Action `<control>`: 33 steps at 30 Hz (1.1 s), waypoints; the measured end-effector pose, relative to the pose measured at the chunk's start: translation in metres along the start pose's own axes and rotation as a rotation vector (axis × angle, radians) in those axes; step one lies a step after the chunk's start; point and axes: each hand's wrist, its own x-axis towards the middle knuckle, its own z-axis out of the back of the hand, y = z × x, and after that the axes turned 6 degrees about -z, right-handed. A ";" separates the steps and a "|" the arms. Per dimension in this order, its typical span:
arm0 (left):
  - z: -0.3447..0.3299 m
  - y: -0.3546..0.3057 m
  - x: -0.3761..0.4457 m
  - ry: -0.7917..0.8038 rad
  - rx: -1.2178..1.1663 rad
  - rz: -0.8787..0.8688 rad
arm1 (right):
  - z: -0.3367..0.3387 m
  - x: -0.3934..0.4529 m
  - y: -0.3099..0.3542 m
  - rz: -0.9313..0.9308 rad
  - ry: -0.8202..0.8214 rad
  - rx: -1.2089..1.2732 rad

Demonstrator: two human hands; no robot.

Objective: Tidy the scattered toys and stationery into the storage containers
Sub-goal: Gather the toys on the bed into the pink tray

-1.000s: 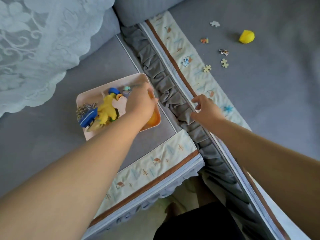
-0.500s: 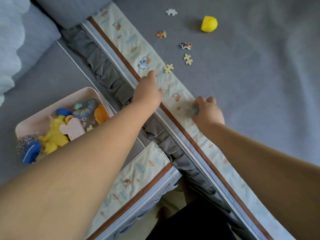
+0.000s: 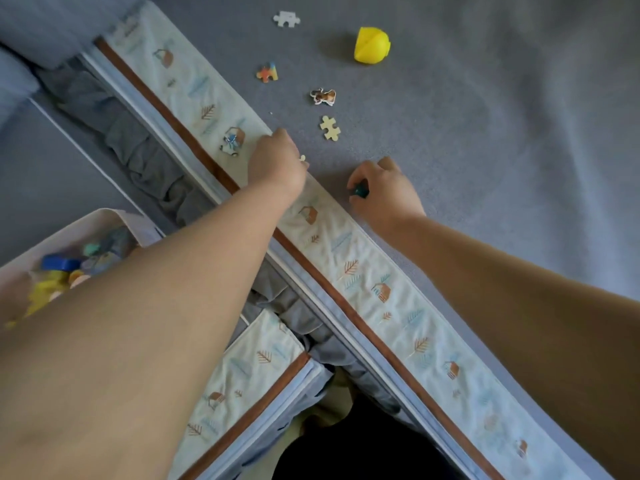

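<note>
Grey fabric fills the frame's upper right, strewn with puzzle pieces (image 3: pixel 330 127) and a yellow toy (image 3: pixel 372 46). At centre, the left hand (image 3: pixel 275 162) curls over a pale puzzle piece (image 3: pixel 303 158); the right hand (image 3: pixel 382 190) pinches a small teal object (image 3: pixel 360 192). The pink storage tray (image 3: pixel 114 216) of toys sits lower left.

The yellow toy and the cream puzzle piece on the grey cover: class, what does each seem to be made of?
Yellow toy: probably moulded plastic, smooth and slightly glossy, with a seam line across it.
Cream puzzle piece: likely cardboard, flat, thin and matte, with die-cut knobs.
</note>
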 end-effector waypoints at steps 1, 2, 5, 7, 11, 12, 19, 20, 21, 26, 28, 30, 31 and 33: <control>0.001 0.001 -0.004 -0.002 -0.013 -0.013 | 0.000 -0.001 0.002 0.002 0.000 0.008; 0.002 0.003 -0.009 -0.007 -0.027 -0.027 | -0.002 -0.002 0.005 0.004 0.000 0.019; 0.019 0.020 -0.024 -0.037 -0.085 -0.037 | -0.010 -0.011 0.025 0.028 0.006 0.041; 0.037 0.038 -0.033 -0.051 -0.153 -0.009 | -0.017 -0.019 0.048 0.053 0.031 0.055; 0.077 0.087 -0.057 -0.132 -0.141 0.021 | -0.031 -0.041 0.109 0.147 0.074 0.101; 0.082 0.096 -0.063 -0.149 -0.125 0.031 | -0.034 -0.045 0.121 0.160 0.083 0.112; 0.129 0.195 -0.132 -0.195 -0.121 0.158 | -0.077 -0.103 0.217 0.302 0.232 0.137; 0.135 0.209 -0.140 -0.189 -0.097 0.174 | -0.083 -0.110 0.228 0.321 0.250 0.119; 0.140 0.219 -0.145 -0.178 -0.086 0.181 | -0.088 -0.113 0.234 0.333 0.260 0.098; 0.151 0.238 -0.143 -0.167 -0.068 0.150 | -0.095 -0.103 0.228 0.259 0.164 0.023; 0.149 0.228 -0.132 -0.165 -0.064 0.122 | -0.086 -0.092 0.211 0.203 0.161 -0.004; 0.145 0.210 -0.115 -0.172 -0.083 0.070 | -0.072 -0.076 0.190 0.133 0.139 -0.021; 0.143 0.199 -0.107 -0.171 -0.102 0.042 | -0.065 -0.068 0.180 0.105 0.121 -0.036; 0.135 0.173 -0.087 -0.147 -0.131 -0.014 | -0.051 -0.049 0.158 0.047 0.084 -0.062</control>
